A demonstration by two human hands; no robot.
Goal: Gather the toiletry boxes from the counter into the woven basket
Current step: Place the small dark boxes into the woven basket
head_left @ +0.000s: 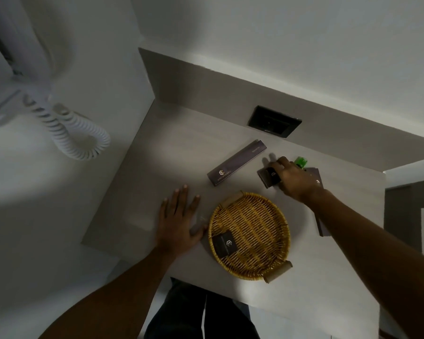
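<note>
A round woven basket sits on the grey counter, with one small dark toiletry box lying inside at its left. A long dark box lies on the counter beyond the basket. My right hand is closed around a small dark box just past the basket's far rim. More dark boxes lie partly hidden under my right forearm. My left hand rests flat on the counter, fingers spread, left of the basket.
A green object peeks out behind my right hand. A black socket plate is set in the counter's back wall. A white wall phone with a coiled cord hangs at the left. The counter's front edge runs near my legs.
</note>
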